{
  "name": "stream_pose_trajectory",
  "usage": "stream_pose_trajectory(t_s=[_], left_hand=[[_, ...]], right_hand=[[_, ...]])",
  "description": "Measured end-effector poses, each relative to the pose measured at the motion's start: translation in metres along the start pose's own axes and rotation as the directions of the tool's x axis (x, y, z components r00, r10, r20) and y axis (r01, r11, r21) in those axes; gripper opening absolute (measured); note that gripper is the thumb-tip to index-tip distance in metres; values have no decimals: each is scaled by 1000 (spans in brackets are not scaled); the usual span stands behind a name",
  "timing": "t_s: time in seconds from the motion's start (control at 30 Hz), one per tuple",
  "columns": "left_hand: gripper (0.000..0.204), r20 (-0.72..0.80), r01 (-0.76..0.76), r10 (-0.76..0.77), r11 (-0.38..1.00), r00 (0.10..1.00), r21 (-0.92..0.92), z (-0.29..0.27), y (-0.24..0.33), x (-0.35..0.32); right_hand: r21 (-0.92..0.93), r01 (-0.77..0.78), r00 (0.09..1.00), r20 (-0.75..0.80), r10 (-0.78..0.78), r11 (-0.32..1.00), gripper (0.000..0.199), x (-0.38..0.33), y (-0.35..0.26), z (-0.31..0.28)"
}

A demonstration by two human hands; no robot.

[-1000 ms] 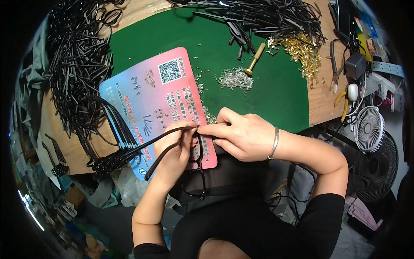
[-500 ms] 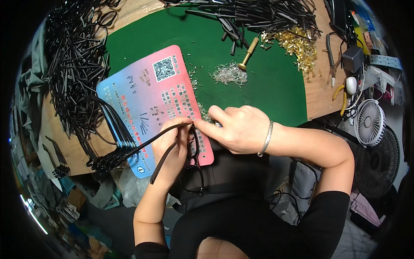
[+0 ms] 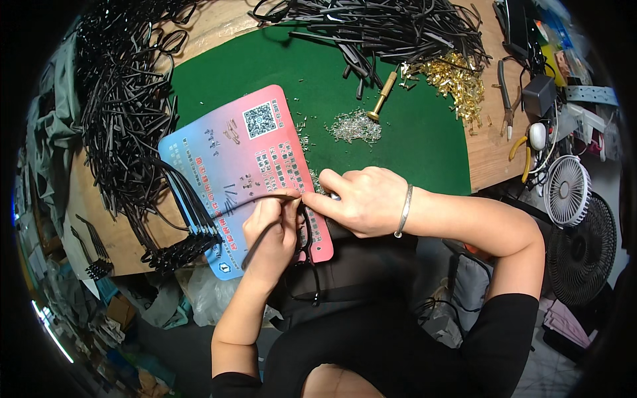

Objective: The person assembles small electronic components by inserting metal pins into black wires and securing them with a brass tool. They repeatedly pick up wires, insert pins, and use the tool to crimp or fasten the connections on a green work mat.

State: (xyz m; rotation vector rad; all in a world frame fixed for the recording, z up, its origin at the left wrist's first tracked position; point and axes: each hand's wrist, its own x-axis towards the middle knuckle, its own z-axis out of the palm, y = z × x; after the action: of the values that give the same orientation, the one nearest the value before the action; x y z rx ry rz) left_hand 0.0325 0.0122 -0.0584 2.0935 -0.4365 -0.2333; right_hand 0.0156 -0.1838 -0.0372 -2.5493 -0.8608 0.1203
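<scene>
Over the front edge of the pink-and-blue printed mat (image 3: 229, 166), my left hand (image 3: 272, 232) is closed around a black eyeglass frame (image 3: 309, 242). One dark temple arm runs out from my fingers across the mat, and another lies along my wrist. The frame's lower part hangs past the table edge. My right hand (image 3: 361, 202) is in a pinch, thumb and forefinger meeting my left fingertips at the frame's corner. What it pinches is hidden; a bit of shiny metal shows under its palm. A brass-coloured screwdriver (image 3: 383, 96) rests beside a pile of tiny silver screws (image 3: 355, 126).
On the green mat (image 3: 424, 146), black temple arms (image 3: 398, 30) and small gold parts (image 3: 458, 83) lie heaped at the back. More black frames (image 3: 123, 126) pile up at the left. Pliers (image 3: 507, 109) and a white fan (image 3: 567, 192) are at the right.
The temple arm in my left hand has swung to lie flatter across the mat. My fingers stay together at the frame's corner. The whole view has shifted slightly.
</scene>
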Motion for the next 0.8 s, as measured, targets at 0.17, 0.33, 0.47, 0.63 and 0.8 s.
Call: stream_pose_trajectory(t_s=[0.17,0.33,0.47,0.63,0.8], left_hand=[[5,-28,-48,51,995,998,88,2,-2,-2],[10,-193,-45,36,998,981,-41,-8,9,17],[25,-220,-39,16,994,975,-98,-6,4,50],[44,-238,-233,202,966,950,-112,-26,-7,18],[41,-208,-94,160,951,965,293,-39,-13,-8]], right_hand=[[-24,-31,999,-33,30,999,40,-4,-2,1],[34,-165,986,-18,166,986,48,-17,-6,-13],[-76,-206,977,35,209,976,47,-10,-13,-13],[71,-285,958,24,284,956,44,-27,-10,-25],[93,-306,950,-37,311,947,37,-27,-6,-20]])
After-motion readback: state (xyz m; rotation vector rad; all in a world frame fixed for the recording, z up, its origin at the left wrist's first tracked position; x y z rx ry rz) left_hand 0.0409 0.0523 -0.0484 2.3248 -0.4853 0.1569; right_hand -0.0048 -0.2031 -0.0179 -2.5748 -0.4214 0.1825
